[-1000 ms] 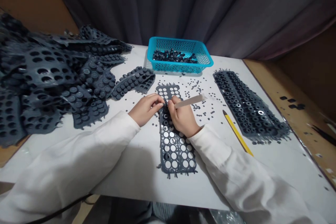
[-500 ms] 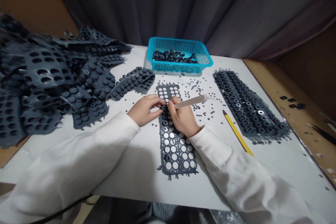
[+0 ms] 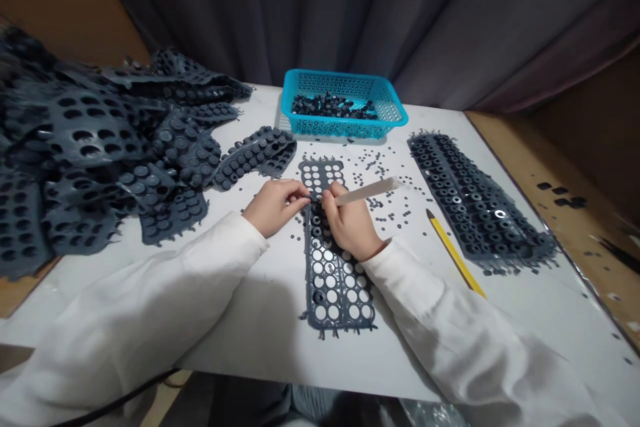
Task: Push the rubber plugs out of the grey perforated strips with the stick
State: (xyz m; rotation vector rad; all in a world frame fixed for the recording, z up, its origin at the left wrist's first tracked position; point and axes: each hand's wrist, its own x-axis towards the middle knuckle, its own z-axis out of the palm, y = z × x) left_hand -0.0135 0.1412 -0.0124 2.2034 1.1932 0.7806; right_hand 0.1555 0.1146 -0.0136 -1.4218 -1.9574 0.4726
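A grey rubber sheet (image 3: 336, 287) punched with rows of round holes lies flat on the white table, directly under my hands. My left hand (image 3: 275, 207) pinches at the sheet's upper part with its fingertips. My right hand (image 3: 351, 223) meets it there, gripping a flat pale stick (image 3: 369, 191) that points up and to the right. The fingers hide the exact spot where they touch the rubber. Small dark rubber rings still sit in some of the sheet's holes.
A turquoise plastic basket (image 3: 343, 104) holding dark rubber pieces stands at the back. A heap of punched rubber sheets (image 3: 85, 133) fills the left. A studded sheet (image 3: 480, 203), a yellow pencil (image 3: 455, 253) and scattered small black discs (image 3: 380, 210) lie to the right.
The pale stick sits slightly farther out to the right in my right hand. My fingers stay together on the sheet, and the view has shifted very little.
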